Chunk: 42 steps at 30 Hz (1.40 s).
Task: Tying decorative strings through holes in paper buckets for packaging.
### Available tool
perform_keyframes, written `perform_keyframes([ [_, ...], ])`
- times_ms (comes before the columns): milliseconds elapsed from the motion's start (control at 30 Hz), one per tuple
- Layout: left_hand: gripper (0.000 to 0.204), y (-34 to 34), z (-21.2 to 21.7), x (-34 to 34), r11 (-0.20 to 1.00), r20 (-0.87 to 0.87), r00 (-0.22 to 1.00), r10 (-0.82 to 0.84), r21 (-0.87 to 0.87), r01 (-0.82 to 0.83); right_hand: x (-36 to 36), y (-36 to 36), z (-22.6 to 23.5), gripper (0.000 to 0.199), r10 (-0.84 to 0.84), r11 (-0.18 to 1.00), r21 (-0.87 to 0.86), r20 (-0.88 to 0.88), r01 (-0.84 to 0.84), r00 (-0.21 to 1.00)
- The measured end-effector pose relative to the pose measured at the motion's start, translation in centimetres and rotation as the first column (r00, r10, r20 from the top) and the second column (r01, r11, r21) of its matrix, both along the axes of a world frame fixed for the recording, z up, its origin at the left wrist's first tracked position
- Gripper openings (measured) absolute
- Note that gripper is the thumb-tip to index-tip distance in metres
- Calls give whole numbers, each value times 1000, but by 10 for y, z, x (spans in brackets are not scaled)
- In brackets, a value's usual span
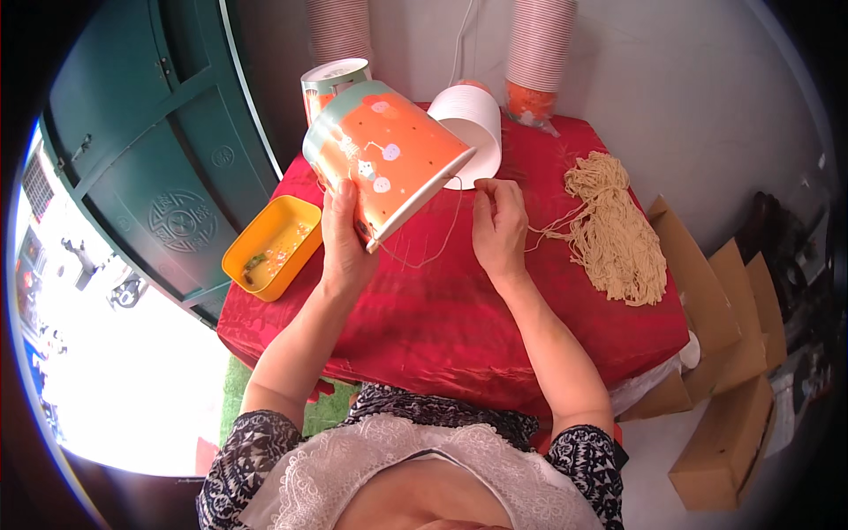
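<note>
My left hand (346, 234) grips a large orange paper bucket (389, 155) with a pale green band and small cartoon figures. The bucket is tilted, its white rim turned toward the lower right. A thin beige cord (424, 265) hangs in a loop from two places near that rim. Right of the bucket, my right hand (500, 225) is closed in a pinch; what its fingertips hold is too small to make out. Beyond them a white paper bucket (468, 124) lies on its side, mouth toward me. A bundle of beige cords (614, 230) lies to the right, stray strands reaching toward my right wrist.
A red cloth (424, 318) covers the table. On its left sits a yellow plastic tray (296, 252) with small bits inside. Behind stand another printed bucket (331, 75) and tall nested stacks of buckets (537, 53). Cardboard boxes (720, 442) are at right, a green door (177, 168) at left.
</note>
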<state>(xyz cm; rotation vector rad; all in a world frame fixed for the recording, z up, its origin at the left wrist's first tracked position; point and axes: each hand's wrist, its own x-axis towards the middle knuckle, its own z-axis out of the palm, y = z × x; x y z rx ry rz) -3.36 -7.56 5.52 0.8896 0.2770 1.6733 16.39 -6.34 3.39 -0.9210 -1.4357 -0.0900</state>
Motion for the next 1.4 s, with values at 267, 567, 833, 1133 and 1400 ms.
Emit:
perform_keyframes([
  [267, 73, -16, -6, 11, 993, -81, 994, 76, 100, -68, -11, 20, -4, 14, -42, 975, -218, 52, 52, 998],
  [567, 82, -26, -8, 2, 992, -157, 982, 110, 76, -99, -35, 20, 2, 11, 8, 1000, 16, -53, -7, 999],
  [833, 70, -11, 1, -33, 995, -257, 964, -70, -88, 49, -30, 16, -7, 13, -8, 970, -243, -16, 3, 1000],
  [1133, 71, -21, 33, -48, 907, -264, 951, -159, -419, 35, -7, 4, -20, 7, 173, 980, -151, 314, -131, 934],
  [1400, 55, -29, 46, -77, 914, -305, 933, -192, -402, 57, -1, -11, -12, 27, 359, 933, -223, 496, -283, 790],
])
